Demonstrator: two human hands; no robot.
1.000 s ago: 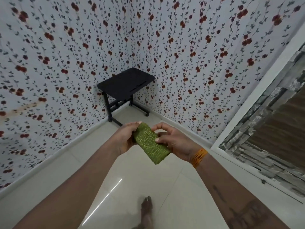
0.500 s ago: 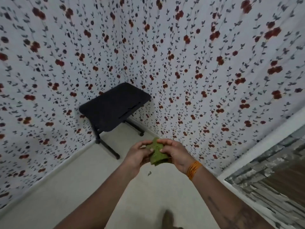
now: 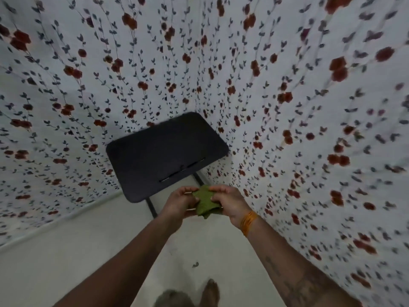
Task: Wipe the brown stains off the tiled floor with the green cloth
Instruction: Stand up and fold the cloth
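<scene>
Floral wallpaper (image 3: 287, 85) fills most of what you see, white with red blooms and dark leafy stems, wrapping round the corner beyond your hands and running down past your right arm. Below it the pale tiled floor (image 3: 66, 251) spreads out under both your forearms, and the whole view is a bit blurred. Straight ahead of your hands, tucked into that corner, stands the black table (image 3: 163, 151), its flat top tilted towards you, a thin slot near its front edge, and a dark leg showing just beyond your left hand.

Now your hands. Your left hand (image 3: 177, 203) has its fingers curled over the left edge of the green cloth (image 3: 204, 204), gripping it. Your right hand (image 3: 230, 202) is curled over the cloth's right side, gripping too, fingertips pressing down on the fabric. The cloth sits bunched and folded between the two hands, held up in the air above the floor, in front of the table's near edge.

On your right wrist there's an orange thread band (image 3: 249, 222), and dark tattoo marks run along that forearm. Down on the floor, nearer to you than the hands and between your forearms, you've got one small dark stain (image 3: 195, 265). Closer still, at the bottom edge, your bare foot (image 3: 210, 292) shows, blurred.
</scene>
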